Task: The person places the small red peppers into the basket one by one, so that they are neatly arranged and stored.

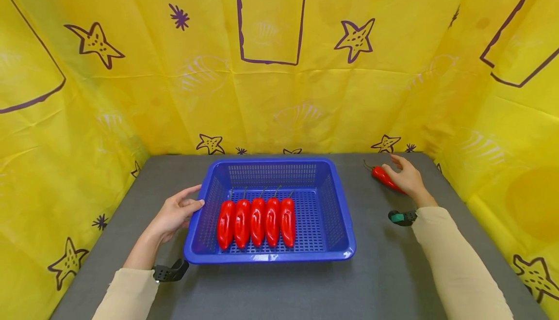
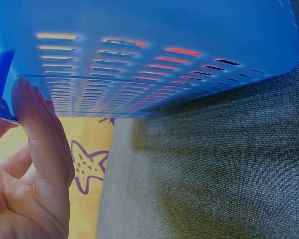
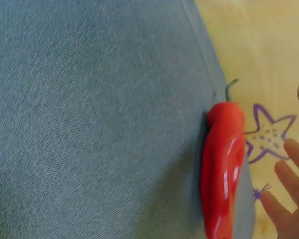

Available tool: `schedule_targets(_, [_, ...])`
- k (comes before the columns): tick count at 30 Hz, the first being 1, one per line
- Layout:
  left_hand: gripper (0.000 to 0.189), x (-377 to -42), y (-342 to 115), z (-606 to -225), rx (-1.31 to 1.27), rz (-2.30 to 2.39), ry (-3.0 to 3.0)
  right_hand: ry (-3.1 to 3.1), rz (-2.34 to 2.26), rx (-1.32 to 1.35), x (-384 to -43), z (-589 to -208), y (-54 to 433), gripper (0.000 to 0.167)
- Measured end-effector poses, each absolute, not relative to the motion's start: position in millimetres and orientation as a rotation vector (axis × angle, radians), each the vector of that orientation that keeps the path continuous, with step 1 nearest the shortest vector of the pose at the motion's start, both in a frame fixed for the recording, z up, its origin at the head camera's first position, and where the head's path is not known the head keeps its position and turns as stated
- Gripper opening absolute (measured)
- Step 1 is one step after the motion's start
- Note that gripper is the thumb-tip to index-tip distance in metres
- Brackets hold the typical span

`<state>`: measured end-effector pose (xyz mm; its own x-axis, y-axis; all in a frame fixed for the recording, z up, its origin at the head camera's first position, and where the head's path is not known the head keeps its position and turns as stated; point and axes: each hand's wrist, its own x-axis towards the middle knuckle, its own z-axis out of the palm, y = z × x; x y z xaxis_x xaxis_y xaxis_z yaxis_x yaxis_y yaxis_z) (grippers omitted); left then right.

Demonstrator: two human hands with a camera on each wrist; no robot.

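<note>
A blue plastic basket (image 1: pixel 345 223) stands on the grey table, with several red chili peppers (image 1: pixel 257 222) lying side by side in its left and middle part, green stems pointing to the back. My left hand (image 1: pixel 175 213) holds the basket's left rim; in the left wrist view, fingers (image 2: pixel 42 134) press against the outer wall just under the rim. Off to the right, one more red chili pepper (image 1: pixel 381 174) lies alone on the table. Over its lower end hovers my right hand (image 1: pixel 408 177), fingers spread. The right wrist view has this hand beside the pepper (image 3: pixel 222 169) with a gap between them.
The grey table (image 1: pixel 288 291) stretches out in front of the basket and on both sides of it. Yellow cloth (image 1: pixel 271 111) printed with starfish closes off the back, left and right. A dark band (image 1: pixel 170 271) is worn on each wrist.
</note>
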<state>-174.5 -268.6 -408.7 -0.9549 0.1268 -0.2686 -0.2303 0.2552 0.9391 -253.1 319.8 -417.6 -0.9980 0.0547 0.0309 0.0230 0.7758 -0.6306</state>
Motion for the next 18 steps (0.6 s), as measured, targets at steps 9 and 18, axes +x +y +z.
schedule_targets(9, [0.068, -173.1, -267.8, -406.5, -0.095, 1.749, 2.247, -2.901, 1.000, -0.117, -246.1, -432.3, 331.8, 0.067])
schedule_targets(18, [0.068, -173.2, -268.0, -406.2, -0.109, 1.753, 2.243, -2.967, 0.984, -0.158, -238.1, -443.5, 345.4, 0.071])
